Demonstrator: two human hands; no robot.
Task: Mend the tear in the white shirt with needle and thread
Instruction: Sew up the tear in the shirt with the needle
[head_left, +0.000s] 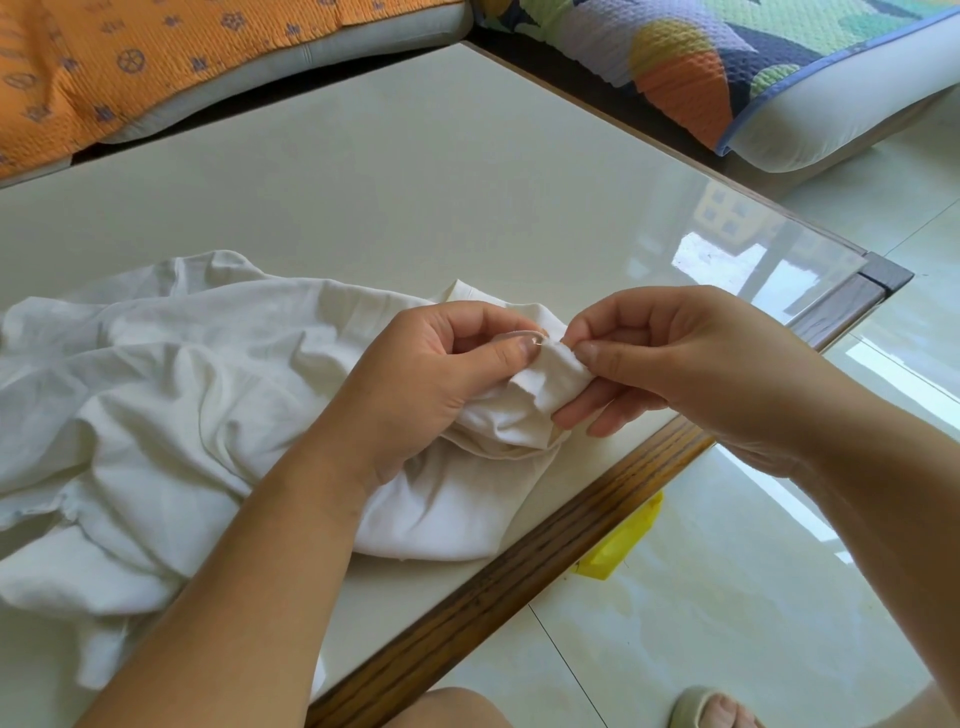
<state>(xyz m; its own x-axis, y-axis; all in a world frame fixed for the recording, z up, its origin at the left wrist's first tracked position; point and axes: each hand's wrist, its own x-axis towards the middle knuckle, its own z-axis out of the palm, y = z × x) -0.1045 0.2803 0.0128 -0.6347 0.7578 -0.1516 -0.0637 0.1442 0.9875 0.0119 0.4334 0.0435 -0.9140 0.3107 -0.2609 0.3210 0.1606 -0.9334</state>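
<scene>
The white shirt lies crumpled over the near left of the table. My left hand grips a bunched fold of the shirt, thumb pressed on top of the cloth. My right hand pinches something thin at the fold's edge between thumb and forefinger. A short glint of the needle shows between the two thumbs. The other fingers of my right hand reach under the fold. No thread can be made out, and the tear itself is hidden in the folds.
The table has a glossy cream top and a dark wooden rim running diagonally. A yellow object lies on the tiled floor under the rim. An orange cushion and a multicoloured cushion lie beyond the table. A sandalled foot is at the bottom.
</scene>
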